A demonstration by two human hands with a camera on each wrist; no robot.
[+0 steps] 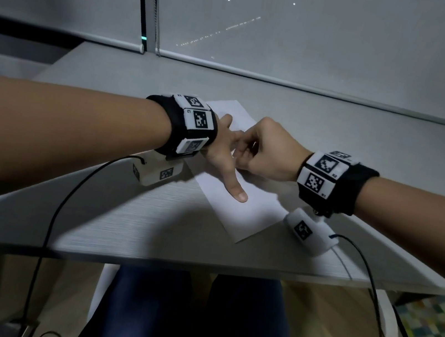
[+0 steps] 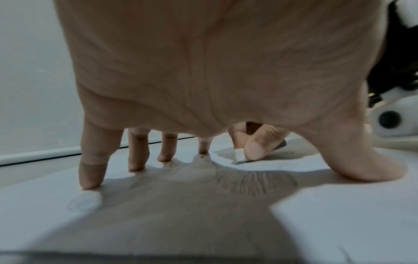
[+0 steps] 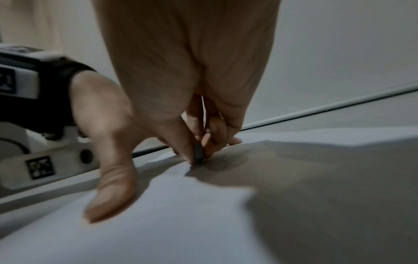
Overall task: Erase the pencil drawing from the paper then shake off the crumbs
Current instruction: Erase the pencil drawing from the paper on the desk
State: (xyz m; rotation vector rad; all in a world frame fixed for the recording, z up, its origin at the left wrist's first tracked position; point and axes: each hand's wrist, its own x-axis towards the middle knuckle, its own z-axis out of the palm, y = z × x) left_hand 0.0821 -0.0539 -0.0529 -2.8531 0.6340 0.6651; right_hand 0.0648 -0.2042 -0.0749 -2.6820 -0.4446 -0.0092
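A white sheet of paper (image 1: 240, 212) lies slanted on the grey desk (image 1: 131, 221). My left hand (image 1: 226, 157) presses it flat with fingers spread, thumb (image 1: 237, 189) pointing toward me. My right hand (image 1: 264, 151) pinches a small white eraser (image 2: 240, 155) between thumb and fingers, its tip down on the paper between my left thumb and forefinger. In the left wrist view, pencil hatching (image 2: 255, 180) shows on the paper (image 2: 339, 205) just in front of the eraser. The right wrist view shows the eraser (image 3: 199, 151) edge-on, dark, touching the sheet (image 3: 181, 214).
The desk's near edge (image 1: 170, 268) runs across above my lap. Grey roller blinds (image 1: 323, 38) close off the back. Black cables (image 1: 64, 201) hang from both wrist cameras over the desk's front. A patterned floor patch (image 1: 434, 333) shows at the right.
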